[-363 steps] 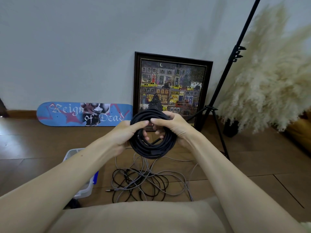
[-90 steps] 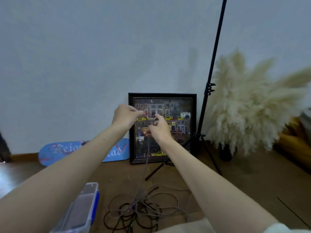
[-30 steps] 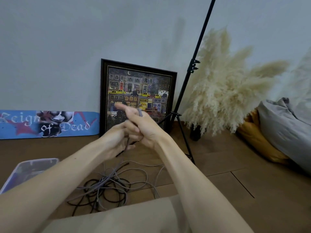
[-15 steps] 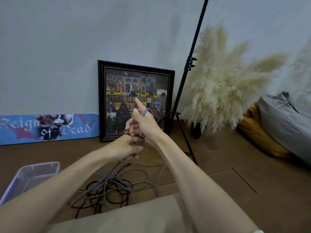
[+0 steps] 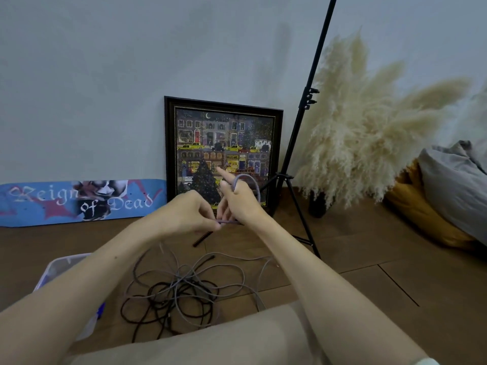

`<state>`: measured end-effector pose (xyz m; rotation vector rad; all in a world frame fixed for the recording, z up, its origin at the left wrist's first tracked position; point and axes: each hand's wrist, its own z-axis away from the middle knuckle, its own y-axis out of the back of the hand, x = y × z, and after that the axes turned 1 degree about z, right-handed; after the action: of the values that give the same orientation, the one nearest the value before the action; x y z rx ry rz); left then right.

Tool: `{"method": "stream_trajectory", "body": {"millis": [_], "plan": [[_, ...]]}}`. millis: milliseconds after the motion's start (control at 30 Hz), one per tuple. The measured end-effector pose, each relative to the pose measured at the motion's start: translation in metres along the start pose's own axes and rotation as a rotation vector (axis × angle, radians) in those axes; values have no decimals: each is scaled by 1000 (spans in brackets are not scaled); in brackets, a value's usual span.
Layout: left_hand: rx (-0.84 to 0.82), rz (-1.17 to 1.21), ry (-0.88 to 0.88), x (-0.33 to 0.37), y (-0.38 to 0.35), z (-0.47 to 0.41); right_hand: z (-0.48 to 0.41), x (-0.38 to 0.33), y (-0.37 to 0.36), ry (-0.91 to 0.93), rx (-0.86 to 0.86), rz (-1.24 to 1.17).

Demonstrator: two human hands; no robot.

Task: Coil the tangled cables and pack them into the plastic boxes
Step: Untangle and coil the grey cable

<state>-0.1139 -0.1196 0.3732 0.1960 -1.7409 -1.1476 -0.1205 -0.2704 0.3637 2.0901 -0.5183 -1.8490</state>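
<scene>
A thin grey cable (image 5: pixel 249 180) loops over my right hand (image 5: pixel 238 204), which is raised in front of the framed picture with its index finger pointing up. My left hand (image 5: pixel 188 216) sits just left of it and pinches a straight stretch of the same cable between thumb and fingertips. On the wooden floor below lies a tangle of grey and black cables (image 5: pixel 181 291). A clear plastic box (image 5: pixel 56 267) with a blue clip stands at lower left, mostly hidden behind my left forearm.
A framed picture (image 5: pixel 224 151) and a blue skateboard deck (image 5: pixel 79 201) lean on the wall. A black tripod stand (image 5: pixel 295 185) rises at right, beside pampas grass (image 5: pixel 369 133) and cushions (image 5: pixel 448 196). My beige-clad knee (image 5: pixel 210 343) fills the bottom.
The grey loop over my right hand has grown and slid toward the wrist. My left hand has risen to the right hand's level, pulling a stretch of cable taut.
</scene>
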Motion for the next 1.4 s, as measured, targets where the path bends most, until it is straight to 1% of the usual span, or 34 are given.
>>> {"method": "stream_trajectory", "body": {"millis": [67, 167, 200, 300, 400, 500, 600, 667, 767, 833, 900, 1033, 1100, 1167, 1233, 1300, 1333, 1400], "plan": [[68, -14, -43, -2, 6, -1, 3, -1, 3, -47, -25, 27], [182, -42, -57, -7, 13, -3, 10, -3, -2, -132, -191, 18], [189, -18, -66, -8, 15, -4, 11, -3, -5, -185, -256, -18], [174, 92, -95, -10, 17, -6, 15, -6, -8, -348, -445, -226], [181, 205, -112, -8, 20, -6, 16, -7, -5, -423, -537, -391], [165, 253, -113, -7, 21, -6, 22, -13, -4, -471, -623, -496], [134, 333, -102, -13, 21, -7, 23, -15, -1, -461, -749, -575], [54, 459, -78, -17, 21, -5, 23, -16, 2, -451, -805, -637], [-122, 724, -8, -18, 17, 1, 24, -16, 4, -415, -860, -665], [-162, 844, 23, -18, 18, 3, 23, -15, 5, -384, -878, -692], [-172, 892, 24, -20, 20, 3, 22, -14, 6, -362, -897, -720], [-170, 892, 5, -22, 16, -1, 21, -12, 7, -314, -937, -729], [-149, 889, -14, -21, 14, -3, 21, -11, 8, -326, -913, -737], [-67, 838, -22, -18, 11, -5, 20, -11, 8, -370, -823, -756], [99, 714, -47, -15, 7, -10, 18, -11, 6, -399, -716, -770], [252, 613, -106, -12, 4, -14, 15, -10, 4, -388, -652, -802], [298, 583, -133, -11, 4, -16, 13, -10, 2, -376, -637, -816], [328, 553, -162, -11, 6, -18, 13, -9, 0, -356, -628, -840]]}}
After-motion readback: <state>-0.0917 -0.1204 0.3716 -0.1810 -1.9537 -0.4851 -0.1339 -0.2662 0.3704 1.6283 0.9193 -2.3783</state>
